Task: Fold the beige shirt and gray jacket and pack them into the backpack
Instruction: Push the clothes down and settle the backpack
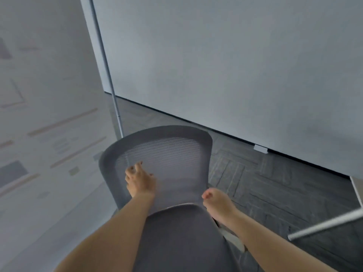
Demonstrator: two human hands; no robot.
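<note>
No beige shirt, gray jacket or backpack shows in the head view. Both my bare forearms reach forward over a gray office chair (176,232). My left hand (140,179) is open with its fingers spread, in front of the chair's mesh backrest (167,154). My right hand (218,202) has its fingers curled in and holds nothing I can see. It sits beside the lower right edge of the backrest. The picture is blurred by motion.
A white board with printed diagrams (49,124) stands at the left, with a metal pole (110,81) at its edge. A white wall (235,65) runs behind the chair. Dark carpet tiles (275,193) cover the floor. A metal bar (324,224) juts in at the right.
</note>
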